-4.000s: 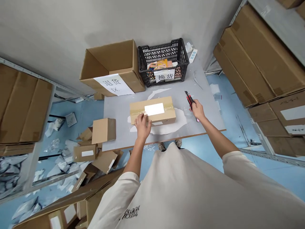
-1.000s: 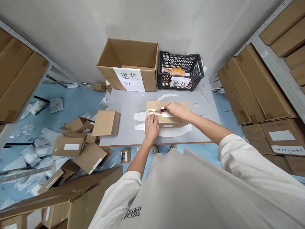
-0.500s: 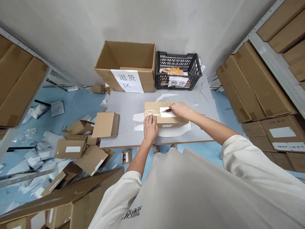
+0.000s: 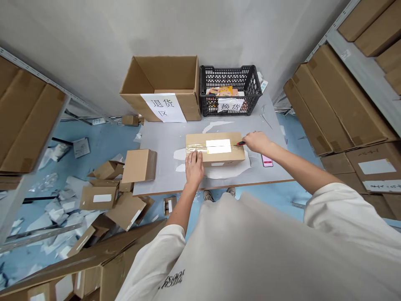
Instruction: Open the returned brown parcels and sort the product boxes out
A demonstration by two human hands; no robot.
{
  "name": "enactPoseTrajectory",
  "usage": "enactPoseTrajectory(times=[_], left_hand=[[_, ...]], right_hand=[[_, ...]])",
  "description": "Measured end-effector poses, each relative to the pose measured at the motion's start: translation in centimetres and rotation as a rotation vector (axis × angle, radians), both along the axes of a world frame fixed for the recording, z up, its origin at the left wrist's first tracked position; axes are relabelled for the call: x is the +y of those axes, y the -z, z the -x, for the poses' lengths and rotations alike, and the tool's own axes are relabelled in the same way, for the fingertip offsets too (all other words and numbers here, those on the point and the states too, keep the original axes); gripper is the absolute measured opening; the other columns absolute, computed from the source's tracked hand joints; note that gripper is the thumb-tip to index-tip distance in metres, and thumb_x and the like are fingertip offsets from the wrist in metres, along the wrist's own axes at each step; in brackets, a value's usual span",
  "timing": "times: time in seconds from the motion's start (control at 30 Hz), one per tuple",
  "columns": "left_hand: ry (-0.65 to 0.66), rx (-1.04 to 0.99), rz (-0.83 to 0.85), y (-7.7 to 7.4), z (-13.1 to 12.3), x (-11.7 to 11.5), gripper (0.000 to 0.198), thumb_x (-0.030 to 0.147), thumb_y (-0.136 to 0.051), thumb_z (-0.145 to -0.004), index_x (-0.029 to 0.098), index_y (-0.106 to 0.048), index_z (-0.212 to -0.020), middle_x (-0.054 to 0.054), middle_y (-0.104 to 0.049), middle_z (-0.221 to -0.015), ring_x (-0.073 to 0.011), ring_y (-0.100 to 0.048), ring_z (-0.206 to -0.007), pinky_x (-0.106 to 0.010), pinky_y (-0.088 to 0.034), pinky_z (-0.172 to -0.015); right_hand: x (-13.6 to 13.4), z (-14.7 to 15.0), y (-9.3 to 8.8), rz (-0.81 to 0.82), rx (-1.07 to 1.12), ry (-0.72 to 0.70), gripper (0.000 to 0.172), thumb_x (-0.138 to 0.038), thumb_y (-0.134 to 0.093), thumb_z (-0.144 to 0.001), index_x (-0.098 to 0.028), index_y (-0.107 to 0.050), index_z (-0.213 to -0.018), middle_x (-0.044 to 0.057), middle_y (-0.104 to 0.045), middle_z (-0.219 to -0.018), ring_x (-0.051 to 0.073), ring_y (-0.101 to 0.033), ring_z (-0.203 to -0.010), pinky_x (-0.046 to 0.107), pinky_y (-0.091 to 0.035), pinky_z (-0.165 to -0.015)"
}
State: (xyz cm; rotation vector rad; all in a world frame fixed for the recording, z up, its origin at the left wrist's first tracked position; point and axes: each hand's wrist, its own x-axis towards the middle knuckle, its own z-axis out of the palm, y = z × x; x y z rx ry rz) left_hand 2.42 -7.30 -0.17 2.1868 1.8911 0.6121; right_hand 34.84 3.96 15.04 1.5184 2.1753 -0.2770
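A taped cardboard box (image 4: 219, 158) lies lengthwise on the table in front of me, with a white label (image 4: 218, 146) on its top. A dark line runs along the top, across the label. My left hand (image 4: 194, 170) rests over the box's near left edge, fingers stretched out on the tape. At the box's right end, my right hand (image 4: 256, 142) is closed round a red-and-black utility knife (image 4: 241, 143). The blade end points left and is close to the top surface; the palm hides most of the handle.
On the grey table (image 4: 166, 138) stand a large open carton (image 4: 191, 104), a black plastic crate (image 4: 203, 100) holding colourful packets and a small carton (image 4: 138, 166). A phone (image 4: 267, 160) lies near my right forearm. Opened boxes (image 4: 97, 197) cover the floor at left; shelves flank both sides.
My right hand has drawn the knife rightwards from the label to the box's right end, and a dark line now crosses the label. The phone has come into view. My left hand stays on the box.
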Motion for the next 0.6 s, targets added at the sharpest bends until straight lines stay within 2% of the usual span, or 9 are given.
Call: enactPoseTrajectory(times=[0.23, 0.33, 0.43, 0.53, 0.6], left_hand=[[-0.012, 0.032, 0.095, -0.6, 0.2, 0.2, 0.063, 0.02, -0.048, -0.105, 0.018, -0.054, -0.168, -0.019, -0.051, -0.175, -0.0369, -0.039, -0.169, -0.062, -0.027, -0.142], [-0.022, 0.035, 0.118, -1.4, 0.1, 0.4, 0.063, 0.021, -0.051, -0.104, 0.017, -0.054, -0.166, -0.022, -0.052, -0.173, -0.0382, -0.04, -0.167, -0.062, -0.027, -0.141], [-0.025, 0.038, 0.105, -2.5, -1.0, 1.1, 0.059, 0.022, -0.051, -0.104, 0.017, -0.056, -0.163, -0.023, -0.055, -0.167, -0.0384, -0.044, -0.164, -0.062, -0.031, -0.138], [0.113, 0.045, 0.103, -3.7, -3.8, 2.5, 0.055, 0.028, -0.05, -0.108, 0.021, -0.055, -0.162, -0.02, -0.055, -0.167, -0.036, -0.046, -0.161, -0.059, -0.034, -0.136], [0.233, 0.061, 0.118, -4.5, -6.1, 4.0, 0.059, 0.038, -0.058, -0.107, 0.023, -0.053, -0.164, -0.018, -0.052, -0.171, -0.0371, -0.044, -0.163, -0.058, -0.033, -0.136]], right_hand=[[-0.9, -6.9, 0.0, -0.007, 0.016, 0.082, 0.039, -0.032, -0.052, -0.109, -0.023, -0.083, -0.13, 0.02, -0.081, -0.127, 0.037, -0.076, -0.112, 0.042, -0.051, -0.09], [-1.2, -10.3, 0.8, -0.014, 0.034, 0.181, 0.036, -0.038, -0.058, -0.106, -0.023, -0.085, -0.123, 0.02, -0.083, -0.118, 0.036, -0.075, -0.106, 0.04, -0.049, -0.084], [-1.9, -13.3, 2.1, -0.035, 0.19, 0.277, 0.038, -0.046, -0.06, -0.103, -0.025, -0.084, -0.123, 0.014, -0.083, -0.106, 0.033, -0.074, -0.097, 0.036, -0.046, -0.078], [-2.8, -14.5, 3.3, -0.019, 0.417, 0.339, 0.037, -0.051, -0.061, -0.101, -0.024, -0.082, -0.117, 0.007, -0.08, -0.09, 0.026, -0.069, -0.082, 0.032, -0.04, -0.07], [-3.0, -14.4, 3.9, 0.014, 0.571, 0.365, 0.036, -0.053, -0.063, -0.1, -0.023, -0.08, -0.112, 0.004, -0.077, -0.084, 0.022, -0.065, -0.075, 0.031, -0.038, -0.067]])
